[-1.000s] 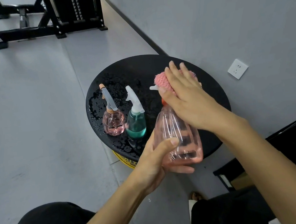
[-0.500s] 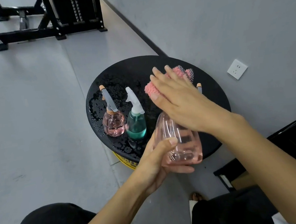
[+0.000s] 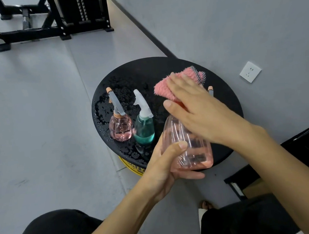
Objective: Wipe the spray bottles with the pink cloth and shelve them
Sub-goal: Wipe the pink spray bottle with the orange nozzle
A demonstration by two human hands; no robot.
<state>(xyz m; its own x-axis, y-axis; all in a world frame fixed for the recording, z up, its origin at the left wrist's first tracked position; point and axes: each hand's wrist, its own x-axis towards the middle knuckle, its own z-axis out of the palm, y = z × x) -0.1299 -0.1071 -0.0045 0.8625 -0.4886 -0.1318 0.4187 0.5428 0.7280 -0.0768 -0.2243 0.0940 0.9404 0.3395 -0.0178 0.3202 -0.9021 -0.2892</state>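
My left hand (image 3: 164,170) grips the lower body of a large clear pink spray bottle (image 3: 189,151), tilted over the near edge of the round black table (image 3: 145,68). My right hand (image 3: 202,112) holds the pink cloth (image 3: 166,89) over the bottle's spray head, thumb at the neck. Only the sprayer's orange nozzle tip (image 3: 210,89) shows past my hand. A small round pink bottle (image 3: 121,127) and a teal bottle (image 3: 144,131) stand upright side by side at the table's left.
Water drops cover the table's left part. A yellow base (image 3: 134,168) shows under the table. A wall with a white socket (image 3: 250,71) is close behind. Black furniture (image 3: 304,149) stands at the right, a black metal frame (image 3: 51,30) far back.
My right hand has slid the cloth round the spray head; the nozzle, first pointing left, now sticks out to the right. The left hand keeps its grip.
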